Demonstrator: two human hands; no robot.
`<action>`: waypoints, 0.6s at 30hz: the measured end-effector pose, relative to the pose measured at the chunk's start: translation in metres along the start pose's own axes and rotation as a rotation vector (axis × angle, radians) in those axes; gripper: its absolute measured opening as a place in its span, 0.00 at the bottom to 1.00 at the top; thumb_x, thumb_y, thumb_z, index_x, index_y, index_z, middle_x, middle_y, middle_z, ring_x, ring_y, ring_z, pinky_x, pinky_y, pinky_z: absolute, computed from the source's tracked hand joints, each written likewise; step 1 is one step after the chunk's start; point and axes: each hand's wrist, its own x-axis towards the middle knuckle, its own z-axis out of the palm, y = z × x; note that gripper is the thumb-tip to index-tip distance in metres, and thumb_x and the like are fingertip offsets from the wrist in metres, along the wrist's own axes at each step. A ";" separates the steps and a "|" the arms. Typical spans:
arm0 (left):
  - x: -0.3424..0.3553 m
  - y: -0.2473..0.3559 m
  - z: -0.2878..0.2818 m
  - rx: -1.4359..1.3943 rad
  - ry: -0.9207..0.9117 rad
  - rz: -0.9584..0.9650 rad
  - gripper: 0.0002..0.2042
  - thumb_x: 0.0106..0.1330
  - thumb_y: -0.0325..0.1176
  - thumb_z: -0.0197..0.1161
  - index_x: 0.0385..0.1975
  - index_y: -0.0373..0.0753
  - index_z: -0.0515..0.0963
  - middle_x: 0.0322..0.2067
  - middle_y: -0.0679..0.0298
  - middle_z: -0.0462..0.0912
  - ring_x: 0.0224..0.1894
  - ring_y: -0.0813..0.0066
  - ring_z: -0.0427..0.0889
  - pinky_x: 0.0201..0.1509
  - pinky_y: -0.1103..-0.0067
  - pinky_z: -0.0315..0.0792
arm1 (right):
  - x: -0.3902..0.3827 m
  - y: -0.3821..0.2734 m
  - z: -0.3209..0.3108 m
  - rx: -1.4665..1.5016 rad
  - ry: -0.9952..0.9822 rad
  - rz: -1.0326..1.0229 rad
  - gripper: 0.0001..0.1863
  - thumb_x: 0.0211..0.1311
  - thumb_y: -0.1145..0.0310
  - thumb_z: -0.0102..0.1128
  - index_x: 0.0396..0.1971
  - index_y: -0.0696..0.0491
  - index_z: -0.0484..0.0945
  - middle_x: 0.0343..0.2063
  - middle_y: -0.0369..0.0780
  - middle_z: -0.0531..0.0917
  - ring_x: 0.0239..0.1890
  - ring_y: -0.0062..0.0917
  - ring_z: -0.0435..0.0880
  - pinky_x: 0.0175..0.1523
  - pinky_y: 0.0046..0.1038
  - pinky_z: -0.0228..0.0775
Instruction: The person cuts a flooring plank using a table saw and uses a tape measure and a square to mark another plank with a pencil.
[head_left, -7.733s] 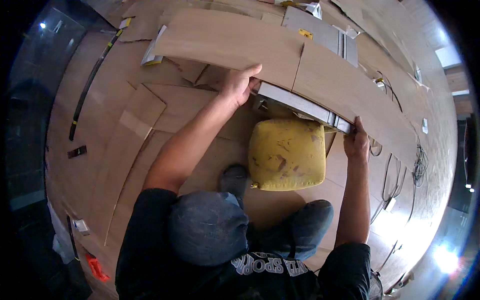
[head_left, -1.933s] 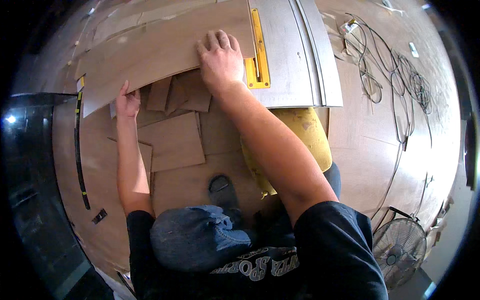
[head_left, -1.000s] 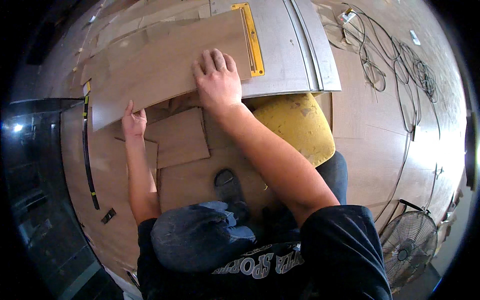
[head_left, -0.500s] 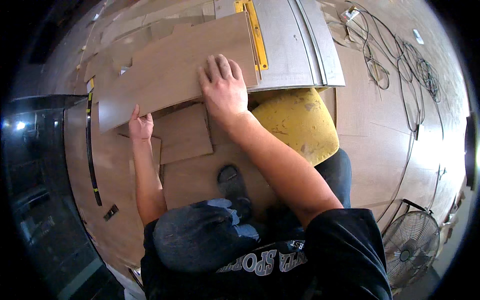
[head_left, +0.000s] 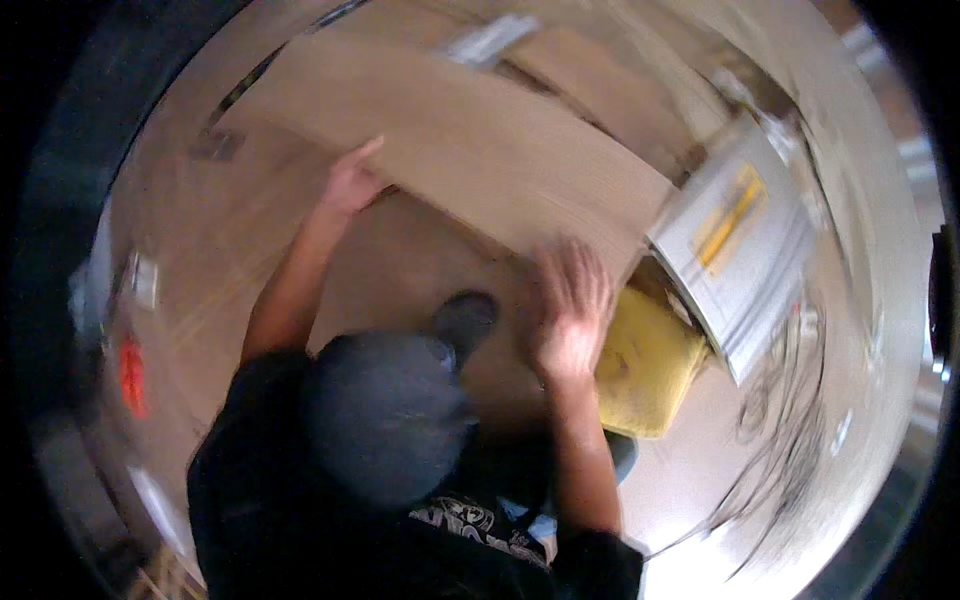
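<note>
— What's the person got hold of there?

— A long brown plank [head_left: 470, 150], wood-grained, lying slantwise across the floor [head_left: 400, 270] in front of them. The left hand [head_left: 350, 180] is at its near edge, up toward the left end, thumb raised against the board and fingers tucked under or behind it; it looks like a grip on the edge, though the picture is smeared.

— And the other one?

— The right hand [head_left: 568, 310] is spread, fingers splayed wide, just at the plank's lower edge near its right end. It's blurred, so I can't tell whether it presses on the board or hovers just off it. It isn't closed round anything.

— What's around them?

— A yellow cushion [head_left: 645, 365] just right of that hand, and beyond it a grey metal cutter [head_left: 745, 260] with a yellow strip on top, touching the plank's right end. A dark shoe [head_left: 465, 318] sits between the arms. More brown boards cover the floor.
</note>
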 end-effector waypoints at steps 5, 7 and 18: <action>-0.153 0.026 -0.097 -0.110 0.281 0.169 0.21 0.64 0.35 0.62 0.56 0.37 0.69 0.53 0.62 0.75 0.56 0.69 0.74 0.61 0.71 0.68 | -0.086 -0.009 -0.019 0.146 0.066 -0.048 0.19 0.63 0.60 0.54 0.48 0.56 0.78 0.56 0.50 0.74 0.58 0.46 0.71 0.60 0.44 0.65; -0.232 0.024 -0.142 -0.149 0.502 0.229 0.20 0.64 0.36 0.63 0.54 0.38 0.71 0.51 0.62 0.76 0.54 0.70 0.75 0.57 0.72 0.70 | -0.123 0.017 -0.023 0.042 -0.085 -0.148 0.22 0.63 0.54 0.54 0.47 0.57 0.79 0.56 0.49 0.74 0.60 0.45 0.70 0.62 0.44 0.63; -0.472 -0.046 -0.302 -0.309 0.897 0.223 0.12 0.66 0.32 0.58 0.47 0.37 0.75 0.39 0.65 0.80 0.39 0.73 0.79 0.42 0.78 0.74 | -0.103 0.036 -0.069 0.018 -0.183 -0.195 0.17 0.62 0.65 0.56 0.47 0.58 0.77 0.59 0.49 0.70 0.62 0.47 0.68 0.63 0.44 0.61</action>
